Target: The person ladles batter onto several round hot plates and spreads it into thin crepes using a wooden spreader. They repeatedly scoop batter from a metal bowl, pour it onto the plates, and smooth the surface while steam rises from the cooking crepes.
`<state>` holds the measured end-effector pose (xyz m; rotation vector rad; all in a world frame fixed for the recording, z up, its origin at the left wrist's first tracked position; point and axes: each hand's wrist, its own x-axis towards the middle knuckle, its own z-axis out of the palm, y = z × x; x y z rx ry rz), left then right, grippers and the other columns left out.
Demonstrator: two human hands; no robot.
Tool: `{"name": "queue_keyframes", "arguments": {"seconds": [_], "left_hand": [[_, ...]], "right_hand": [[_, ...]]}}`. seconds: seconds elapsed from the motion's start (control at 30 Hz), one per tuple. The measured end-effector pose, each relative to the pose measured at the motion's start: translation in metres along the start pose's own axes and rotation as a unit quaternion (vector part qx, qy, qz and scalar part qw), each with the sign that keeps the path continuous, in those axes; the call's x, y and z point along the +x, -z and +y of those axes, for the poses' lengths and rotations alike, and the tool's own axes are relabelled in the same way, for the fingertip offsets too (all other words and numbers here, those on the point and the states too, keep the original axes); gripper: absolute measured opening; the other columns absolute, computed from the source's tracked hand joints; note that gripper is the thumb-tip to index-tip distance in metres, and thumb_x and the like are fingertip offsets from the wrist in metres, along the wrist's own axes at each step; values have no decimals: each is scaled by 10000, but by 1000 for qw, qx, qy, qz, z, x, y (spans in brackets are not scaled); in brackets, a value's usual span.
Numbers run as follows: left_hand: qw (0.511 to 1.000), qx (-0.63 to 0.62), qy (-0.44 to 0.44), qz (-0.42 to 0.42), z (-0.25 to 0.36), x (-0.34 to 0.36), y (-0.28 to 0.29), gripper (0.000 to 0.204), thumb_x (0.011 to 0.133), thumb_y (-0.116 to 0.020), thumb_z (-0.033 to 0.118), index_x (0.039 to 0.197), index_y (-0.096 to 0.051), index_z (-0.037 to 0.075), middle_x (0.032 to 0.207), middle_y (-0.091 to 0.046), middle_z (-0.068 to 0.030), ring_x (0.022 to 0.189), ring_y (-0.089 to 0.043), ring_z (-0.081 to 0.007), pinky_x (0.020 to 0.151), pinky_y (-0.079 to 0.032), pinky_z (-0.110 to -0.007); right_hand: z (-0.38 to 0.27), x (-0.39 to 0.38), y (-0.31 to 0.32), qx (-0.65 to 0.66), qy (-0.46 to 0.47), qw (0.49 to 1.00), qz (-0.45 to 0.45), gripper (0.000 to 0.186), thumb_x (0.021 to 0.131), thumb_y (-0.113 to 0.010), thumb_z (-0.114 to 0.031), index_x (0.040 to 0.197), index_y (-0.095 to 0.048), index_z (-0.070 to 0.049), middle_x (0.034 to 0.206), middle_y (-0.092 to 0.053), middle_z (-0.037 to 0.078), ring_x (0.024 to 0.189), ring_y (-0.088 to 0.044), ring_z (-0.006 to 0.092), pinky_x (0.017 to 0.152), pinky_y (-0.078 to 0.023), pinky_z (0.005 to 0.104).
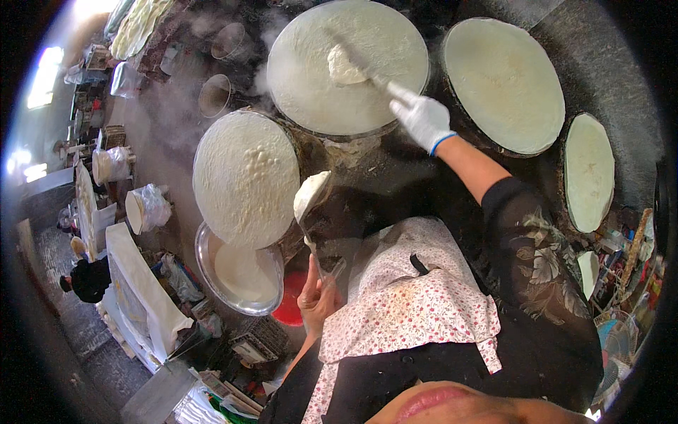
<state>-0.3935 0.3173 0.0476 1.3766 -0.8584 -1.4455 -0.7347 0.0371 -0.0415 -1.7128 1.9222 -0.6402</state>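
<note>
My left hand, bare, is closed around the handle of a ladle coated with thick white batter. It is held in front of the apron, near the steel basin of white batter. My right hand, in a white glove with a blue cuff, grips a long flat spreader, partly smeared by motion. Its blade lies over a lump of batter on the far round griddle, which is covered with a pale layer and steaming. The spreader's handle is mostly hidden in the glove.
At the near left, a griddle carries a bubbled white sheet and overhangs the basin. Two more covered griddles stand at the right. A red container sits beside the basin. Far left, another person is near a cloth-covered table.
</note>
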Motion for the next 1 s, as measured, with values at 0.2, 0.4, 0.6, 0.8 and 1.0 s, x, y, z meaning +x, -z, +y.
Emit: {"name": "queue_keyframes", "arguments": {"seconds": [0.2, 0.4, 0.6, 0.8, 1.0], "left_hand": [[996, 87, 15, 17, 32, 25, -12, 642, 1056, -572, -3, 1656, -352, 52, 693, -526, 63, 537, -432, -17, 487, -352, -207], [999, 31, 0, -41, 84, 173, -48, 595, 1135, -478, 242, 1679, -293, 89, 642, -463, 20, 454, -406, -69, 378, -368, -242], [977, -173, 43, -119, 91, 256, -89, 555, 1155, -432, 224, 1689, -291, 161, 803, -502, -19, 546, -412, -65, 453, -376, -230], [970, -189, 142, -64, 67, 229, -95, 546, 1153, -423, 202, 1684, -296, 220, 823, -473, -1, 569, -402, -67, 490, -356, -239], [914, -334, 218, -80, 33, 229, -93, 537, 1140, -439, 198, 1663, -327, 245, 788, -490, -5, 587, -428, -82, 527, -392, -278]], "right_hand": [[10, -11, 2, 39, -27, 997, -54, 460, 1010, -698, -327, 1442, -662, -176, 1350, -718, 133, 1216, -711, 262, 1028, -539, 334], [23, -1, -5, 51, 53, 997, -28, 422, 1007, -637, -436, 1385, -699, -261, 1138, -753, 184, 1014, -733, 371, 876, -573, 435], [53, -86, -7, 371, 39, 928, 16, 453, 1013, -722, -250, 1448, -654, -144, 1390, -712, 100, 1238, -704, 164, 1060, -519, 270], [43, -79, -12, 165, -31, 986, -25, 428, 1000, -736, -292, 1412, -690, -190, 1271, -753, 104, 1104, -744, 183, 966, -539, 291], [35, -78, -33, 184, -15, 981, -56, 469, 983, -722, -451, 1408, -696, -253, 1226, -773, 78, 1071, -764, 229, 899, -575, 311]]}}
